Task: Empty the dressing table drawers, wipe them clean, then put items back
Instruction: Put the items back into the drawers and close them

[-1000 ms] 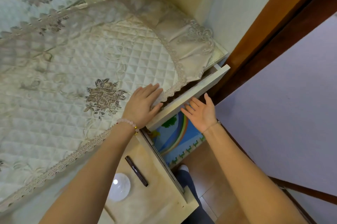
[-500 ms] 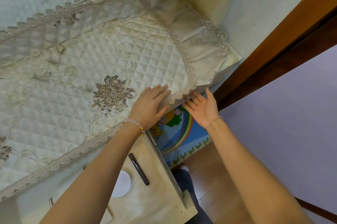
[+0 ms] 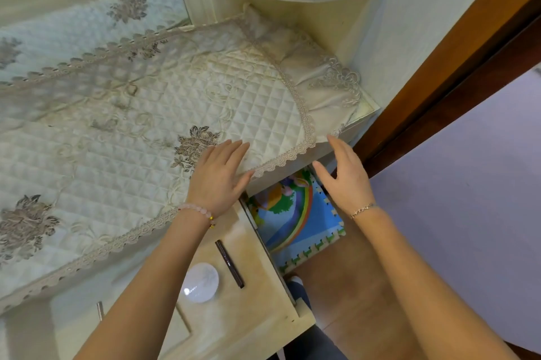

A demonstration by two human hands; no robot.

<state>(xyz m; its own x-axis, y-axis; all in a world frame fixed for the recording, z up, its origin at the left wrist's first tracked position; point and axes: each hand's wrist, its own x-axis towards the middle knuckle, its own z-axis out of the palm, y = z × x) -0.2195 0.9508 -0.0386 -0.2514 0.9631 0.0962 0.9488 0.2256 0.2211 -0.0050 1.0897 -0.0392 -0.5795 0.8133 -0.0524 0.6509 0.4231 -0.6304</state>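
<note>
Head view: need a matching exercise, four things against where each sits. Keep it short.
Things:
1. left hand
2. round white case
3. rainbow foam mat
4. quilted cover

Places:
A. on the floor
B. resting on quilted fabric near its lace edge
C. inside the open drawer
D. spread over the tabletop

Pairs: 1-B, 2-C, 3-A, 4-D

Soft warm indoor light — wide-angle curvature at the edges, slight blur, glare spot on the white disc (image 3: 202, 285)
</note>
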